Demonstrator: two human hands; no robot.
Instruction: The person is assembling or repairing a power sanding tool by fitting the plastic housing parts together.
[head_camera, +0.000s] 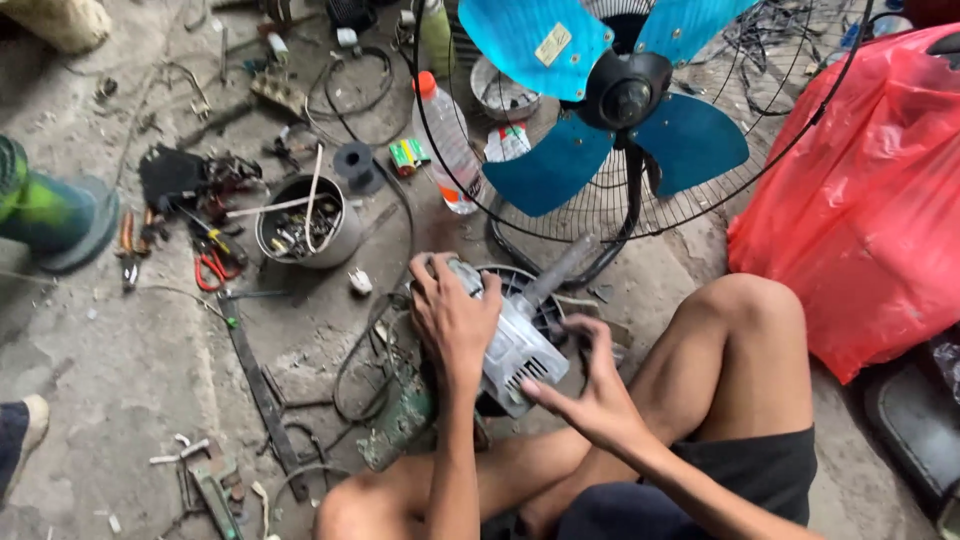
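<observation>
We see a person sitting on a concrete floor (130, 360), knees up, w/ a grey power tool (510, 345) held between the legs, near the foot of a standing fan (620, 100). Left hand (452, 318) lies over the top of the tool body, fingers wrapped & clamped on it. Right hand (590, 385) is at the tool's lower right side, palm open, fingers spread; fingertips touch or nearly touch the casing by the vent slots, can't tell which. It grips nothing we can see. The 2 hands are apart, tool between them.

A grey metal tube (555, 270) sticks up from the tool toward the fan; where it joins is hidden behind the left hand. What's under the tool is mostly covered: a dark round part & a green rusty piece (400, 425) peek out, kind unclear.

Fan has blue blades (540, 40) behind a wire guard, top cut off by the frame edge. A plastic bottle (447, 140) w/ orange cap stands just left of it. Further left a metal pot (300, 225) holds small scrap bits, too small to name. Red-handled pliers (208, 265) lie near it. Black cable (365, 365) loops beside the left forearm. A red plastic bag (870, 190) fills the right side, partly cut off.
</observation>
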